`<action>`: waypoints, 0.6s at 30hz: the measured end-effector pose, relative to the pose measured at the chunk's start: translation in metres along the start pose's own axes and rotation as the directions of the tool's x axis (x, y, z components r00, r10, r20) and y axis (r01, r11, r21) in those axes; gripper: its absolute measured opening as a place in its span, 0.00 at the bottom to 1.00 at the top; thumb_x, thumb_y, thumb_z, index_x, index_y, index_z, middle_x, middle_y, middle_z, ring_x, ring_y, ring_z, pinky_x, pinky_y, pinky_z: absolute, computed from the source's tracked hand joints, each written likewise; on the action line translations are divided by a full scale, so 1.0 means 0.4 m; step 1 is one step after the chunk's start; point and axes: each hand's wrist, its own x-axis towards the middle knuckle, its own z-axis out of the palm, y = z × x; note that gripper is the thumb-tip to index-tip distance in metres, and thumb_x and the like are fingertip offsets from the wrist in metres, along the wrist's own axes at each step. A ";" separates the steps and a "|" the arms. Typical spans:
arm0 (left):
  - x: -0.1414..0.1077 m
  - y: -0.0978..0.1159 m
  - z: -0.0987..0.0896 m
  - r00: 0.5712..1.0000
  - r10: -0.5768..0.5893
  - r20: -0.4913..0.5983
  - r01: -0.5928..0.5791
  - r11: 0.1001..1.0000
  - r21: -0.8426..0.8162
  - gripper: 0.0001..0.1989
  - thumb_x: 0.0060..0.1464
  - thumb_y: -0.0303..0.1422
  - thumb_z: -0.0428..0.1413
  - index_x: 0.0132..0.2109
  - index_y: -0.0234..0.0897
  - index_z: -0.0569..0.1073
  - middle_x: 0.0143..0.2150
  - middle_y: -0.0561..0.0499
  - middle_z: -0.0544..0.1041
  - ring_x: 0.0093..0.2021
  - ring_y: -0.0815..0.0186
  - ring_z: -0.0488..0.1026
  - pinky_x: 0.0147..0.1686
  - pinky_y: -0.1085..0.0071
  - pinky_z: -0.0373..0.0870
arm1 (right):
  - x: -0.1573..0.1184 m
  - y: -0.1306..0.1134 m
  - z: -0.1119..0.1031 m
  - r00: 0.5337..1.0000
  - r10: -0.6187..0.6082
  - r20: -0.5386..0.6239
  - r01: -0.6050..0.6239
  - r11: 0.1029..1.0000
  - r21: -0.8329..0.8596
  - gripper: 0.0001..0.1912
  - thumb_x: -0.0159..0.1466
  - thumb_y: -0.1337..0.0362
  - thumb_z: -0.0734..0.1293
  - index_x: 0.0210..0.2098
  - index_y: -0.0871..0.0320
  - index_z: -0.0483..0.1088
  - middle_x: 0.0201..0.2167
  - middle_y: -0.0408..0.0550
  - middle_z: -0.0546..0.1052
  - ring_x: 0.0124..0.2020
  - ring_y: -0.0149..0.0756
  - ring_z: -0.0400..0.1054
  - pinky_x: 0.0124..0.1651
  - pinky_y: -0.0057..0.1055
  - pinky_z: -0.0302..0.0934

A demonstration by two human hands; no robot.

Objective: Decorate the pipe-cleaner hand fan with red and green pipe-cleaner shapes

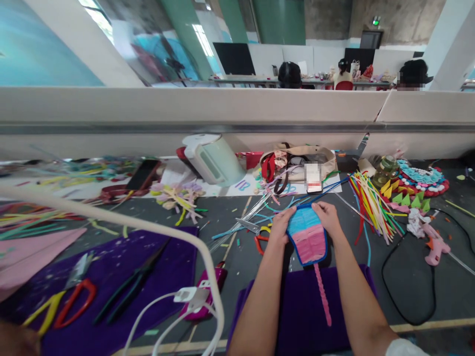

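Observation:
My left hand [282, 225] and my right hand [328, 217] are closed on the upper corners of a pipe-cleaner craft piece [306, 237]. It has a light blue band on top, pink below and a dark blue border. A twisted pink stem [321, 294] hangs from its lower edge over a dark purple cloth [308, 316]. Beside my left wrist lie scissors [260, 237] with red and yellow handles, partly hidden. Blue pipe cleaners [232, 230] and clear sticks [256, 207] lie just beyond.
At right are a pink glue gun [435, 246] with its black cord [386, 282] and a bundle of coloured pipe cleaners [374, 205]. At left, scissors [76, 301] and pliers [129, 289] rest on purple cloth. A white tube [148, 222] crosses above a pink power strip [208, 289].

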 end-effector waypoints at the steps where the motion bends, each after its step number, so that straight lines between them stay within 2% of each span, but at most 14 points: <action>1: 0.001 -0.001 -0.001 1.000 -0.002 -0.007 0.002 1.000 0.000 0.20 0.30 0.38 0.73 0.29 0.31 0.76 0.24 0.50 0.79 0.22 0.67 0.73 0.28 0.70 0.73 | 0.000 0.000 0.000 1.000 -0.002 -0.003 0.002 1.000 -0.006 0.23 0.60 0.45 0.64 0.23 0.58 0.66 0.19 0.39 0.58 0.24 0.29 0.52 0.27 0.27 0.47; 10: 0.003 -0.003 0.001 1.000 -0.014 -0.020 0.014 1.000 0.000 0.20 0.32 0.39 0.73 0.31 0.31 0.78 0.25 0.49 0.79 0.24 0.66 0.74 0.31 0.69 0.73 | -0.001 -0.005 0.004 1.000 0.007 -0.012 -0.007 1.000 -0.007 0.24 0.60 0.43 0.63 0.21 0.57 0.62 0.19 0.38 0.56 0.24 0.28 0.50 0.27 0.27 0.47; 18: 0.001 -0.002 -0.003 1.000 0.010 -0.007 -0.010 0.999 0.047 0.20 0.31 0.39 0.73 0.29 0.31 0.78 0.23 0.51 0.77 0.21 0.69 0.72 0.27 0.72 0.70 | -0.005 -0.012 0.003 1.000 0.007 0.009 -0.007 1.000 -0.013 0.26 0.59 0.43 0.63 0.19 0.56 0.57 0.18 0.38 0.54 0.24 0.28 0.48 0.26 0.27 0.45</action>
